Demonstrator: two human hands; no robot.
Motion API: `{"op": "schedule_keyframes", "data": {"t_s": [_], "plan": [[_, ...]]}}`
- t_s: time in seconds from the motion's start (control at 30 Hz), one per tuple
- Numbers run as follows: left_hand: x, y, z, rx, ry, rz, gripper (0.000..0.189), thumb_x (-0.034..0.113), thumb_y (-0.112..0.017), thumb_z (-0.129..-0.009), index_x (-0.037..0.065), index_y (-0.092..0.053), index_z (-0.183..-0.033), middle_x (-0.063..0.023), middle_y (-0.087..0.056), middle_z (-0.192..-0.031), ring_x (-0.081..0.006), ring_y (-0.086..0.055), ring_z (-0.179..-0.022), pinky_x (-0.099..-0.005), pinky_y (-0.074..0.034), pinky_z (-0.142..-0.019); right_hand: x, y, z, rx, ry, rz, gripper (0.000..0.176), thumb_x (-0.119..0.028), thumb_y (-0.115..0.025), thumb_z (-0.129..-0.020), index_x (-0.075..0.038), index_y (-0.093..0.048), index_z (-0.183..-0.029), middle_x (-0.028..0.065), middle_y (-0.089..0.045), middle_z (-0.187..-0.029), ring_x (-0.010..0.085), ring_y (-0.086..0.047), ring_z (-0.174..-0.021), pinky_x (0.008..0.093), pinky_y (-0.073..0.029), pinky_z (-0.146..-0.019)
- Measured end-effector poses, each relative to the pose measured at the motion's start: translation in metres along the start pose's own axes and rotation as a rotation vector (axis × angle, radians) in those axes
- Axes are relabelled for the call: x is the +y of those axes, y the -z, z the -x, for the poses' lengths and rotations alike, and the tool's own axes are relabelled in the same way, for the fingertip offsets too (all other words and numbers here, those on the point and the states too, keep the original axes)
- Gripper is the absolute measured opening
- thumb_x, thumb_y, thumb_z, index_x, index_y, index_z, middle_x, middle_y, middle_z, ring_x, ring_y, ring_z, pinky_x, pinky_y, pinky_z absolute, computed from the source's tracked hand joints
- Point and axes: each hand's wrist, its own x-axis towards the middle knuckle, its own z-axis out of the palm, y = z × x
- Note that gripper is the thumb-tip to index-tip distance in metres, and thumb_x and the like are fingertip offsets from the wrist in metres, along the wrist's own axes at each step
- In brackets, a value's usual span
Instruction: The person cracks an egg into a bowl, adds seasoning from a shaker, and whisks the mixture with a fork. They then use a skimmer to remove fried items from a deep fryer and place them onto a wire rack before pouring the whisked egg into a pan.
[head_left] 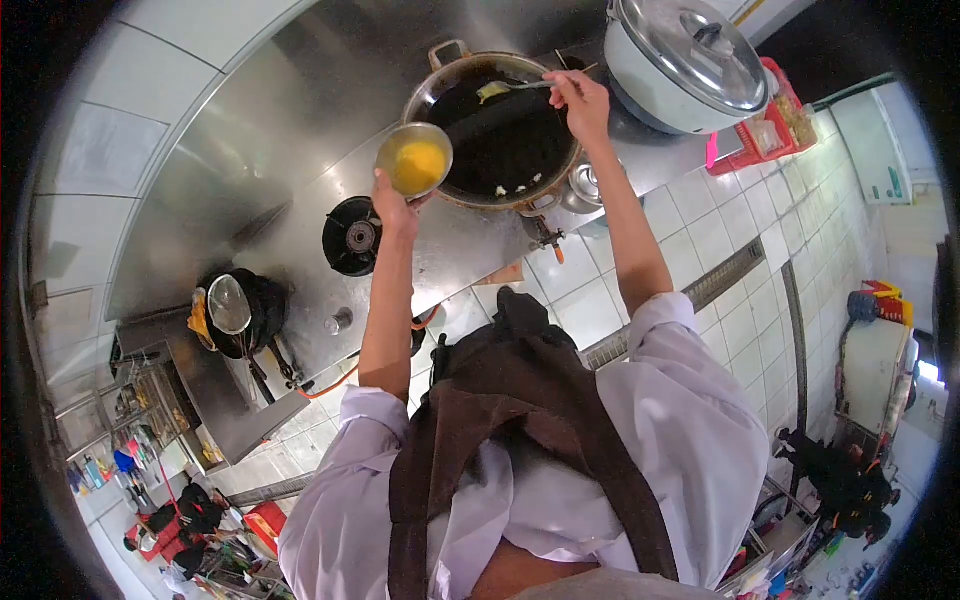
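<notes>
My left hand (pixel 396 207) is closed round a small metal bowl (pixel 441 146) with yellow liquid like beaten egg (pixel 418 166) inside, held tilted over the near left rim of a large pan. My right hand (pixel 583 100) grips the handle of a spoon (pixel 530 85) above the far side of the pan. At the spoon's tip is a yellowish piece (pixel 491 92). The wide two-handled pan (pixel 568 170) holds dark liquid, probably oil. A few small pale bits (pixel 518 190) float near its close edge.
To the right stands a big lidded pot (pixel 660 75), with a red basket (pixel 765 140) beyond it. A gas burner (pixel 358 236) sits left of the pan on the steel counter (pixel 290 190). Farther left is a black wok (pixel 262 310) with a strainer (pixel 229 304). Other people (pixel 845 485) are behind me.
</notes>
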Motion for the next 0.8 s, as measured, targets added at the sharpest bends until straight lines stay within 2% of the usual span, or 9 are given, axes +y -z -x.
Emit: {"op": "schedule_keyframes", "data": {"t_s": [0.07, 0.13, 0.2, 0.27, 0.37, 0.47, 0.6, 0.67, 0.8], "plan": [[-0.002, 0.015, 0.009, 0.037, 0.004, 0.030, 0.049, 0.041, -0.027, -0.097, 0.002, -0.039, -0.123, -0.0158, -0.053, -0.116, -0.0318, -0.060, -0.096, -0.0473, -0.056, -0.068, 0.035, 0.006, 0.001, -0.037, -0.033, 0.082, 0.018, -0.013, -0.054, -0.090, 0.000, -0.067, -0.091, 0.0031, -0.058, -0.066, 0.0081, -0.053, -0.058, 0.0222, -0.043, -0.054], [-0.004, 0.033, 0.017, 0.076, 0.013, 0.008, 0.047, 0.040, -0.027, -0.097, 0.004, -0.039, -0.124, -0.0151, -0.053, -0.117, -0.0319, -0.059, -0.099, -0.0495, -0.055, -0.070, 0.078, 0.015, 0.005, -0.087, -0.083, 0.381, 0.016, -0.012, -0.056, -0.088, -0.003, -0.068, -0.092, 0.0039, -0.058, -0.068, 0.0086, -0.054, -0.057, 0.0222, -0.043, -0.054], [-0.001, 0.046, 0.029, 0.105, 0.067, 0.011, 0.046, 0.041, -0.027, -0.097, 0.007, -0.038, -0.127, -0.0124, -0.051, -0.121, -0.0312, -0.056, -0.103, -0.0497, -0.053, -0.075, 0.107, 0.027, 0.008, -0.111, -0.112, 0.412, 0.014, -0.011, -0.057, -0.086, -0.006, -0.068, -0.093, 0.0057, -0.058, -0.070, 0.0101, -0.056, -0.057, 0.0238, -0.044, -0.054], [-0.004, 0.062, 0.040, 0.135, 0.082, 0.015, 0.047, 0.041, -0.027, -0.097, 0.007, -0.039, -0.127, -0.0120, -0.050, -0.122, -0.0318, -0.056, -0.104, -0.0515, -0.053, -0.075, 0.129, 0.037, 0.005, -0.127, 0.076, 0.633, 0.014, -0.010, -0.059, -0.084, -0.006, -0.068, -0.093, 0.0066, -0.056, -0.071, 0.0110, -0.056, -0.058, 0.0256, -0.043, -0.055], [-0.006, 0.084, 0.060, 0.203, 0.055, 0.025, 0.044, 0.038, -0.029, -0.097, 0.006, -0.040, -0.124, -0.0134, -0.052, -0.117, -0.0333, -0.058, -0.099, -0.0529, -0.053, -0.072, 0.096, 0.038, 0.004, -0.014, 0.099, 0.520, 0.013, -0.012, -0.059, -0.083, -0.009, -0.069, -0.092, 0.0114, -0.058, -0.073, 0.0206, -0.059, -0.065, 0.0312, -0.044, -0.058], [-0.007, 0.096, 0.078, 0.246, 0.045, -0.013, 0.044, 0.039, -0.030, -0.097, 0.005, -0.039, -0.124, -0.0140, -0.052, -0.117, -0.0336, -0.058, -0.098, -0.0531, -0.053, -0.071, 0.062, 0.039, 0.009, 0.073, 0.083, 0.462, 0.013, -0.008, -0.060, -0.082, -0.009, -0.068, -0.092, 0.0101, -0.057, -0.071, 0.0206, -0.054, -0.060, 0.0295, -0.042, -0.057], [-0.004, 0.100, 0.098, 0.259, 0.039, 0.022, 0.044, 0.038, -0.031, -0.097, 0.003, -0.040, -0.123, -0.0153, -0.051, -0.118, -0.0338, -0.059, -0.096, -0.0531, -0.053, -0.073, 0.057, 0.041, 0.020, 0.140, 0.108, 0.449, 0.013, -0.008, -0.060, -0.082, -0.009, -0.068, -0.091, 0.0090, -0.056, -0.071, 0.0189, -0.050, -0.058, 0.0280, -0.041, -0.057], [-0.005, 0.104, 0.104, 0.250, 0.022, 0.032, 0.044, 0.037, -0.030, -0.097, 0.003, -0.040, -0.123, -0.0152, -0.051, -0.118, -0.0338, -0.059, -0.096, -0.0527, -0.053, -0.072, 0.063, 0.042, 0.025, 0.174, 0.112, 0.517, 0.014, -0.009, -0.060, -0.083, -0.008, -0.069, -0.093, 0.0052, -0.054, -0.068, 0.0117, -0.046, -0.056, 0.0243, -0.038, -0.054], [-0.008, 0.109, 0.111, 0.280, 0.001, 0.062, 0.043, 0.036, -0.029, -0.098, 0.001, -0.041, -0.122, -0.0148, -0.052, -0.116, -0.0338, -0.059, -0.096, -0.0517, -0.054, -0.070, 0.046, 0.038, 0.034, 0.251, 0.185, 0.470, 0.014, -0.009, -0.060, -0.083, -0.008, -0.069, -0.094, 0.0055, -0.053, -0.069, 0.0112, -0.045, -0.055, 0.0242, -0.038, -0.054]]}}
